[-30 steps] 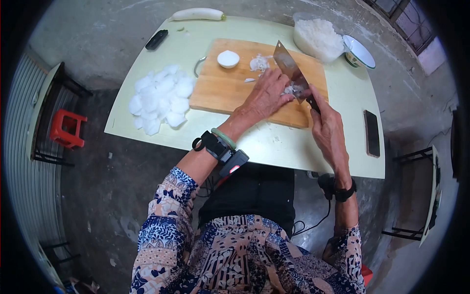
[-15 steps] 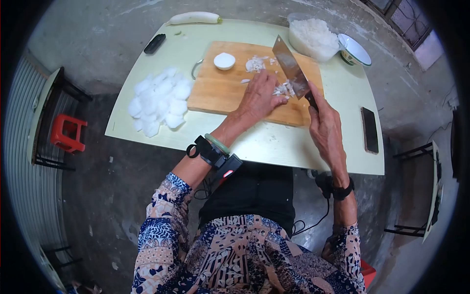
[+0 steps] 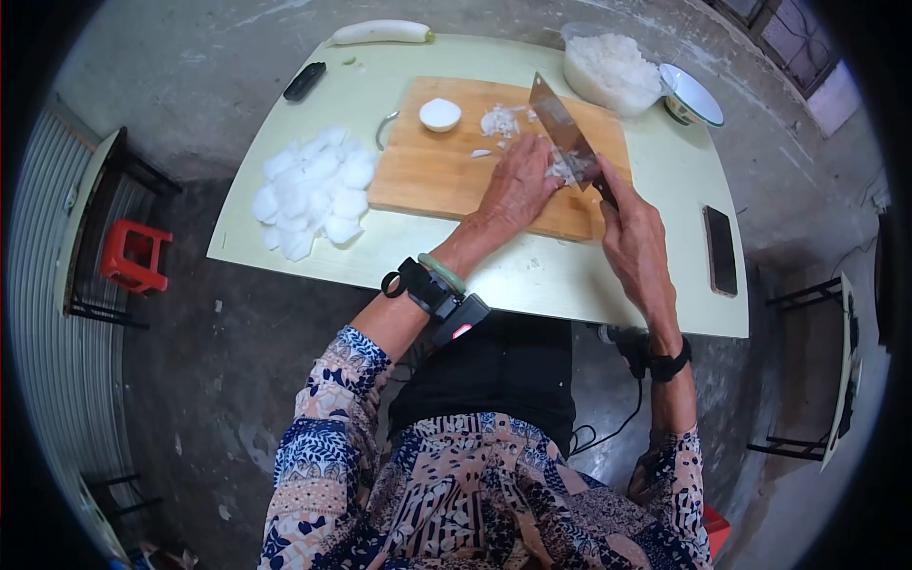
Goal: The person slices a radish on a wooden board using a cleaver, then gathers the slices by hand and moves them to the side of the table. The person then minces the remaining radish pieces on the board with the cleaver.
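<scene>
My right hand (image 3: 632,231) is wrapped round the handle of a cleaver (image 3: 562,130), its blade upright over the right part of the wooden cutting board (image 3: 427,176). Close to the blade's left side, my left hand (image 3: 521,182) lies with its fingers bent together on the board, touching chopped white pieces (image 3: 560,171); whether it grips any is hidden. More chopped bits (image 3: 499,121) lie behind that hand. At the board's back left is a white rounded piece (image 3: 440,115). Thin white slices (image 3: 313,195) are heaped on the table left of the board.
A white radish (image 3: 382,33) and a black object (image 3: 304,82) lie at the table's back left. The back right holds a tub of white shreds (image 3: 611,74) and a bowl (image 3: 691,95). A phone (image 3: 720,251) lies near the right edge. A red stool (image 3: 135,256) stands left.
My left hand has moved slightly right, closer to the blade, and now covers more of the chopped pieces. The cleaver stays in my right hand. The view has shifted a little.
</scene>
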`<state>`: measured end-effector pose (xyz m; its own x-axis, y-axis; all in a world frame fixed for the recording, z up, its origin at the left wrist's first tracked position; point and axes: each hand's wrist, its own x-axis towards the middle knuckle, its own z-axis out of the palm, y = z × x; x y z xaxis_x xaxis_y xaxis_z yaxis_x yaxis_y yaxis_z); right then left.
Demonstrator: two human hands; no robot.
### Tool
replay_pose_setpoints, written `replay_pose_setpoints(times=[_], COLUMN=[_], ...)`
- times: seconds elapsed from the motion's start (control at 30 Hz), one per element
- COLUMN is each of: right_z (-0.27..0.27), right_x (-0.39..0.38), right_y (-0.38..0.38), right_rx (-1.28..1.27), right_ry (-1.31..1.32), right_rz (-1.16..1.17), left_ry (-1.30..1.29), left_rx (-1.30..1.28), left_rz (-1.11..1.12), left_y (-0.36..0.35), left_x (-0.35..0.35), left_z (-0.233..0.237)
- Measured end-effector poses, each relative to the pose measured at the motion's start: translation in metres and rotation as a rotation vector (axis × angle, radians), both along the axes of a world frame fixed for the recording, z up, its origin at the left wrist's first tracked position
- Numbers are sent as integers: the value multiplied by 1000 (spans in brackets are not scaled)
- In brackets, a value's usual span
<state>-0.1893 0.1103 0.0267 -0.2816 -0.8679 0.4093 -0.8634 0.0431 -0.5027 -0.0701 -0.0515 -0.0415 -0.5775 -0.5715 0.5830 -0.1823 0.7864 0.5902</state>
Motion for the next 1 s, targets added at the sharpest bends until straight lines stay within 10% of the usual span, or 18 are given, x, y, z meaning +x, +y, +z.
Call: replay_pose_setpoints(times=[1.0], right_z=[-3], right_x=[-2], right_y=[-3], right_rx=[39], right_ry=[3], right_rz=[-24], left_ry=[100], left_rx=[-5], left_rz=[-19], left_y=[2], left_x=[0], left_z=[-4])
